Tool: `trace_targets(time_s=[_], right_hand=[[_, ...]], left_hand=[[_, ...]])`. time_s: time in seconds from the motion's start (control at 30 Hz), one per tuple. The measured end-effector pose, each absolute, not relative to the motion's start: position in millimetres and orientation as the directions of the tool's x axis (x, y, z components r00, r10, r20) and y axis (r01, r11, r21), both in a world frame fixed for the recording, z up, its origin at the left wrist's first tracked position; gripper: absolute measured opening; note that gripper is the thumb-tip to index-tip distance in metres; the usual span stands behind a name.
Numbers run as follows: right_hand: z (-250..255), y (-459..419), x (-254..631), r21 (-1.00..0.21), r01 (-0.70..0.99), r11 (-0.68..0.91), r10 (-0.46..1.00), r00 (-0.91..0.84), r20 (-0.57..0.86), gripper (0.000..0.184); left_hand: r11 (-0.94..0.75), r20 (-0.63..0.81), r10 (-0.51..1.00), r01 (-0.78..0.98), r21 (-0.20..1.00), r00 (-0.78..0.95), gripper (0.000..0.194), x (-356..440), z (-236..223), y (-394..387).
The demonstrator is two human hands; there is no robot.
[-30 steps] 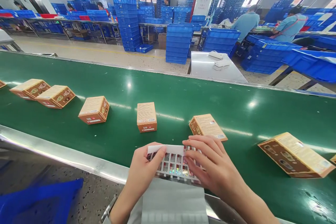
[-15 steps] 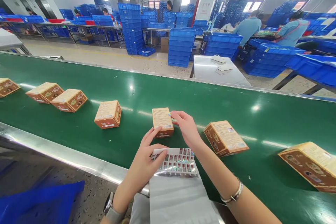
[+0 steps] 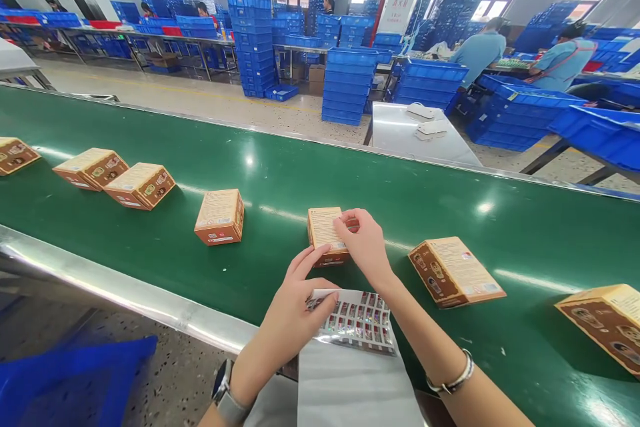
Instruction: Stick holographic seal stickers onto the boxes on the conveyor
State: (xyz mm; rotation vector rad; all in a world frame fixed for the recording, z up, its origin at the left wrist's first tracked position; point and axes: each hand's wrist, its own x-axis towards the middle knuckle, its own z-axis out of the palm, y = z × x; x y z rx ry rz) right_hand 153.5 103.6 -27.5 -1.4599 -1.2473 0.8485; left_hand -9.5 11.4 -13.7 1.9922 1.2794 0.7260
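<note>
A brown and cream cardboard box (image 3: 324,221) lies on the green conveyor belt in front of me. My left hand (image 3: 305,300) pinches a sheet of small shiny stickers (image 3: 361,321) between thumb and fingers, while its outstretched fingertips touch the box's near edge. My right hand (image 3: 364,240) has its fingers curled together, the tips pressed on the right part of the box top. Whatever lies under those tips is hidden. Below the stickers hangs the sheet's pale backing (image 3: 355,380).
Similar boxes lie along the belt (image 3: 280,173): one box (image 3: 220,217) to the left, several farther left, another box (image 3: 455,270) to the right and one at the right edge. A metal rail (image 3: 150,303) borders the near side. Blue crates (image 3: 350,87) and workers stand beyond.
The boxes have shifted right along the belt, and both hands have moved right with the middle one. My right fingertips, with a shiny bit showing earlier, have come from the box's side onto its top.
</note>
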Motion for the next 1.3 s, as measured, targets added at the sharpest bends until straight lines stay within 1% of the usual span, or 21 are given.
trace_targets(time_s=[0.07, 0.17, 0.2, 0.37, 0.47, 0.53, 0.57, 0.67, 0.73, 0.8, 0.87, 0.93, 0.97, 1.0, 1.03, 1.07, 1.13, 1.17, 1.23, 1.27, 1.3], right_hand=[[-23.6, 101.5, 155.5, -0.94, 0.338, 0.032, 0.967, 0.227, 0.115, 0.026], [-22.8, 102.6, 158.6, -0.916, 0.4, 0.025, 0.964, 0.233, 0.128, 0.04], [-24.1, 104.3, 159.7, -0.91, 0.414, 0.024, 0.963, 0.234, 0.132, 0.041], [-31.5, 114.4, 170.2, -0.885, 0.465, 0.027, 0.958, 0.24, 0.156, 0.034], [-24.5, 103.6, 184.0, -0.873, 0.486, 0.045, 0.959, 0.224, 0.175, 0.031], [-14.5, 84.1, 195.0, -0.849, 0.518, 0.105, 0.962, 0.164, 0.219, 0.025], [-9.0, 71.7, 200.2, -0.823, 0.542, 0.168, 0.961, 0.096, 0.26, 0.021], [4.8, 33.4, 211.8, -0.644, 0.605, 0.468, 0.877, -0.232, 0.42, 0.015], [9.5, 14.2, 214.5, -0.488, 0.623, 0.612, 0.782, -0.381, 0.494, 0.014], [10.9, 3.0, 213.3, -0.338, 0.655, 0.676, 0.705, -0.44, 0.556, 0.015], [10.5, -1.8, 210.1, -0.201, 0.69, 0.696, 0.639, -0.467, 0.611, 0.016], [9.9, -3.5, 206.3, -0.105, 0.709, 0.698, 0.593, -0.489, 0.64, 0.016], [9.9, -4.0, 204.6, -0.083, 0.709, 0.701, 0.58, -0.498, 0.645, 0.016], [10.2, -4.6, 203.1, -0.087, 0.701, 0.707, 0.575, -0.499, 0.648, 0.017], [10.7, -5.1, 201.7, -0.126, 0.685, 0.717, 0.58, -0.488, 0.652, 0.017], [11.4, -5.4, 200.6, -0.2, 0.66, 0.724, 0.6, -0.461, 0.653, 0.017], [12.4, -3.6, 198.0, -0.431, 0.575, 0.695, 0.687, -0.355, 0.634, 0.014], [12.3, -1.0, 196.2, -0.573, 0.516, 0.637, 0.757, -0.28, 0.59, 0.011], [9.7, 8.5, 189.8, -0.836, 0.349, 0.423, 0.905, -0.122, 0.407, 0.01], [7.1, 15.2, 184.9, -0.927, 0.243, 0.286, 0.958, -0.058, 0.28, 0.013], [3.7, 23.0, 178.6, -0.98, 0.128, 0.154, 0.988, -0.015, 0.153, 0.017]], left_hand=[[-0.314, 0.099, 0.92, 0.56, 0.767, 0.38, 0.024, -8.9, -13.7, 11.3], [-0.321, 0.097, 0.914, 0.554, 0.768, 0.395, 0.024, -8.8, -13.9, 12.3], [-0.321, 0.094, 0.912, 0.551, 0.77, 0.4, 0.024, -9.0, -14.1, 12.9], [-0.293, 0.073, 0.904, 0.486, 0.824, 0.422, 0.024, -11.4, -14.3, 14.5], [-0.258, 0.093, 0.922, 0.416, 0.872, 0.376, 0.023, -14.5, -10.4, 12.3], [-0.212, 0.089, 0.943, 0.372, 0.904, 0.32, 0.023, -16.8, -6.0, 9.5], [-0.185, 0.08, 0.953, 0.353, 0.917, 0.291, 0.023, -17.8, -3.5, 7.9], [-0.12, 0.059, 0.98, 0.321, 0.939, 0.191, 0.022, -19.5, 2.7, 3.7], [-0.094, 0.053, 0.99, 0.321, 0.942, 0.134, 0.023, -19.6, 5.2, 2.0], [-0.074, 0.043, 0.994, 0.323, 0.943, 0.101, 0.025, -19.1, 6.6, 1.1], [-0.065, 0.037, 0.995, 0.324, 0.944, 0.091, 0.026, -18.2, 7.2, 0.5], [-0.059, 0.032, 0.996, 0.321, 0.945, 0.087, 0.027, -17.5, 6.9, -0.2], [-0.054, 0.029, 0.996, 0.319, 0.946, 0.083, 0.026, -17.4, 6.4, -0.5], [-0.048, 0.024, 0.997, 0.318, 0.947, 0.077, 0.026, -17.6, 5.6, -0.8], [-0.04, 0.019, 0.997, 0.318, 0.947, 0.068, 0.026, -18.2, 4.5, -1.1], [-0.036, 0.019, 0.998, 0.321, 0.947, 0.056, 0.025, -19.5, 3.2, -1.2], [-0.055, 0.045, 0.998, 0.34, 0.939, 0.037, 0.025, -24.2, 0.2, -1.3], [-0.085, 0.076, 0.996, 0.355, 0.931, 0.039, 0.025, -27.9, -1.2, -1.2], [-0.174, 0.161, 0.985, 0.405, 0.897, 0.067, 0.024, -37.9, -3.2, -1.3], [-0.219, 0.2, 0.976, 0.444, 0.869, 0.09, 0.025, -44.1, -3.8, -1.3], [-0.253, 0.228, 0.967, 0.488, 0.835, 0.112, 0.025, -50.8, -3.9, -1.5]])
